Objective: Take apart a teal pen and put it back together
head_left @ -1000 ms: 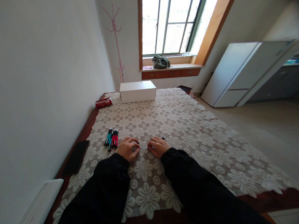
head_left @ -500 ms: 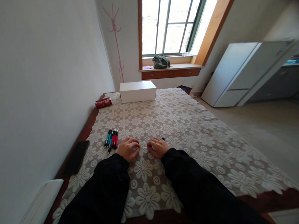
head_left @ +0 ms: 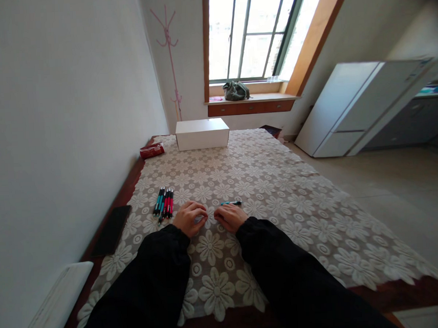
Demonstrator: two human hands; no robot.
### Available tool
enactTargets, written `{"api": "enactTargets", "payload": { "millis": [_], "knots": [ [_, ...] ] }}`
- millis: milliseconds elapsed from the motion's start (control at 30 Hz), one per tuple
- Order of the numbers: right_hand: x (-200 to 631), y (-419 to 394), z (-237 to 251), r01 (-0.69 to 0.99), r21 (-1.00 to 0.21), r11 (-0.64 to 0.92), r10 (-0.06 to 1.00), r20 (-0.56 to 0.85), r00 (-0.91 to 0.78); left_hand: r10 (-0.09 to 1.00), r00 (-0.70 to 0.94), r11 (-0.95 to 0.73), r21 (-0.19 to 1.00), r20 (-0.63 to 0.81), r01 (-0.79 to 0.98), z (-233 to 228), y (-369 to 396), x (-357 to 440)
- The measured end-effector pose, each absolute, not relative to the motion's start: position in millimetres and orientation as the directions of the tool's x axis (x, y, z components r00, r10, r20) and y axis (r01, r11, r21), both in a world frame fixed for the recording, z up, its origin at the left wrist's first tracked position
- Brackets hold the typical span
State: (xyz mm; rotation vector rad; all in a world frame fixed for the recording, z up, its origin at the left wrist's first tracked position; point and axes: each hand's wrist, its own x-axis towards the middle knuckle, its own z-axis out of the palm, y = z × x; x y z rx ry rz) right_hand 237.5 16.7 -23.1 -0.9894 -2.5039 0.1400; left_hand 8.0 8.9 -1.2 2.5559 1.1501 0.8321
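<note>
Six red and teal pens [head_left: 163, 203] lie bundled on the lace-covered tabletop [head_left: 279, 190]; one teal pen [head_left: 231, 203] lies apart beyond the right hand [head_left: 229, 216]. Left hand [head_left: 187, 218] alongside; both hands' fingers curled, contents indiscernible.

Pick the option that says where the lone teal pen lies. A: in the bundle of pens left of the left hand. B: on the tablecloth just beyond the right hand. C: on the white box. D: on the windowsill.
B: the teal pen lies by itself on the tablecloth, just past the right hand.

Open cloth [head_left: 271, 181] ahead (pens [head_left: 164, 203] left, box [head_left: 201, 133] far)
</note>
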Motion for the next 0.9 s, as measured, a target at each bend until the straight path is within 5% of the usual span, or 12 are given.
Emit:
{"api": "enactTargets", "payload": {
  "millis": [300, 900],
  "knots": [
    [237.0, 16.7, -24.2, 0.599, -0.271, 0.753, 0.656, 0.371, -0.657, 0.679, 0.559, -0.732, 0.383, 0.475, 0.564, -0.9, 8.9, 10.5],
    [235.5, 13.2, -20.7, 0.723, -0.239, 0.648, 0.761, 0.151, -0.631, 0.703, 0.536, -0.708, 0.385, 0.468, 0.592, -1.0, 9.1, 9.0]
  ]
}}
